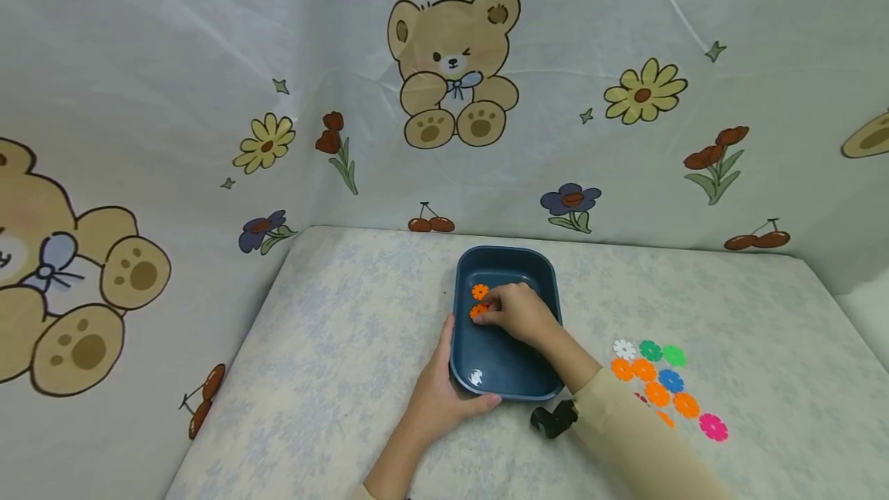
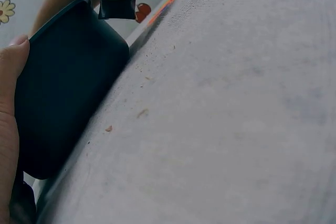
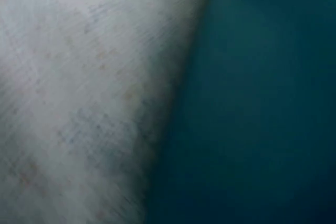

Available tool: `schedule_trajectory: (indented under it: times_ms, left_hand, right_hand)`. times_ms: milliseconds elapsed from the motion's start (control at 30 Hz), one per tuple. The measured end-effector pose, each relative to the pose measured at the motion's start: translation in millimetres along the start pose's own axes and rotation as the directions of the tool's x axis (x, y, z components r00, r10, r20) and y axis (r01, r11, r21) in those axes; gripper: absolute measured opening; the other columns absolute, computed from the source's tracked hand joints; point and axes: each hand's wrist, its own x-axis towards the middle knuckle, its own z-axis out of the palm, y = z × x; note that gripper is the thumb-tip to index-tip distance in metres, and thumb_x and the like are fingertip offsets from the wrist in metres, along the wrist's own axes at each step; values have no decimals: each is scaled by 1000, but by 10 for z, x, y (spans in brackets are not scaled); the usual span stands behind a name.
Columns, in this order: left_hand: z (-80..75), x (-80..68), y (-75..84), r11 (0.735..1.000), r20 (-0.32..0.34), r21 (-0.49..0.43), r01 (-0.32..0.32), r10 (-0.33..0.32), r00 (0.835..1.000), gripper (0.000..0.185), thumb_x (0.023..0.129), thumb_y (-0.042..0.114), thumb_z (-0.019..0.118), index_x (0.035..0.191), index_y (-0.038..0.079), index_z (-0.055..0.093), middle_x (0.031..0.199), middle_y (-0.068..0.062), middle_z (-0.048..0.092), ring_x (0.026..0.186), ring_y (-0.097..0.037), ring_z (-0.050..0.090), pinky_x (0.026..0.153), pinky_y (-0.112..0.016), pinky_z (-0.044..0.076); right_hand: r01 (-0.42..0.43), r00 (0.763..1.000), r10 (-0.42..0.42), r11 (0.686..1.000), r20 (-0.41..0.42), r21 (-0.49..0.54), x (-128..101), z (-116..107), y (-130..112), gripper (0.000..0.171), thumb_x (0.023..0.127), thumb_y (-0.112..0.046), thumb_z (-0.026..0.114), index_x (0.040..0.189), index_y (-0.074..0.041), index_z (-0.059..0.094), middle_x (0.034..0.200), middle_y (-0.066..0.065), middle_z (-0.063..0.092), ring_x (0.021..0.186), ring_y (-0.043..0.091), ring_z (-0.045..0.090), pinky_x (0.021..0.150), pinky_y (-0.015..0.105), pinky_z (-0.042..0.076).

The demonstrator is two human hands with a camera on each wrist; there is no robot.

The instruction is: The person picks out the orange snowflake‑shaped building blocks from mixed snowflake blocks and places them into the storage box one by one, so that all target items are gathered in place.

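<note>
A dark blue rectangular tub (image 1: 505, 365) stands on the table, its near-left corner against my left hand (image 1: 437, 400). The left fingers lie straight along its left side, and the thumb stretches along the near side. In the left wrist view, that thumb touches the tub's dark outer wall (image 2: 68, 87). My right hand (image 1: 521, 313) reaches inside the tub and pinches an orange notched disc (image 1: 477, 313) between thumb and fingers. Just beyond it, another orange notched disc (image 1: 480, 292) lies in the tub. The right wrist view shows only the tub's side (image 3: 252, 103), blurred, with no fingers.
To the right, several notched discs lie on the table, among them a white disc (image 1: 624, 349), a dark green disc (image 1: 650, 351), a blue disc (image 1: 670, 380) and a pink disc (image 1: 713, 427). The right sleeve partly covers some. A printed bear cloth (image 1: 556, 45) hangs behind the table.
</note>
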Motion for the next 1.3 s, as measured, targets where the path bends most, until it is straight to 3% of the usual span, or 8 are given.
schedule_trajectory:
  times_ms: [100,400,767,1000,1133,1300]
  left_hand:
    - [4,4,9,1000,5,-2,11,-11,1000,127,69,55,86,160,37,-1,166,11,9,151,-18,22,119,-56,29]
    - [-4,9,0,1000,-1,4,10,-10,1000,128,68,57,86,160,36,-1,166,9,11,151,-19,23,119,-55,30]
    - [0,0,-6,1000,-3,-9,-11,11,1000,128,68,56,86,160,34,0,166,10,11,151,-19,23,118,-56,30]
    - [6,-3,-3,1000,-18,4,-18,18,1000,129,68,55,86,161,32,0,166,9,12,151,-21,25,117,-57,32]
    - [13,-5,-8,1000,-28,5,-24,24,999,130,67,55,87,161,32,0,166,10,12,151,-21,25,117,-57,31]
    - [24,-7,-1,1000,-33,-8,-12,12,999,130,65,56,88,160,34,1,166,13,12,151,-18,23,119,-56,29]
  right_hand:
    - [-11,1000,11,1000,-6,-28,18,38,12,24,80,-33,83,78,-12,72,60,-6,54,53,8,48,50,22,37]
    - [-35,999,33,995,-23,-93,23,61,22,32,82,-31,82,104,-8,77,70,-5,65,62,6,55,60,26,49]
    - [-12,1000,9,994,-22,-107,-34,26,-12,28,85,-28,79,105,-10,77,76,-6,69,65,5,57,65,29,54]
    - [70,988,-79,995,-130,-72,-236,-305,-37,32,87,-26,77,115,-9,74,82,-7,67,66,7,52,61,24,47]
    - [52,981,-63,997,-186,-63,-448,-553,63,33,90,-26,74,119,-9,72,87,-4,66,69,11,50,62,24,47]
    - [7,971,-26,997,-236,-83,-760,-783,365,30,92,-22,72,119,-10,71,91,0,69,67,13,46,56,23,43]
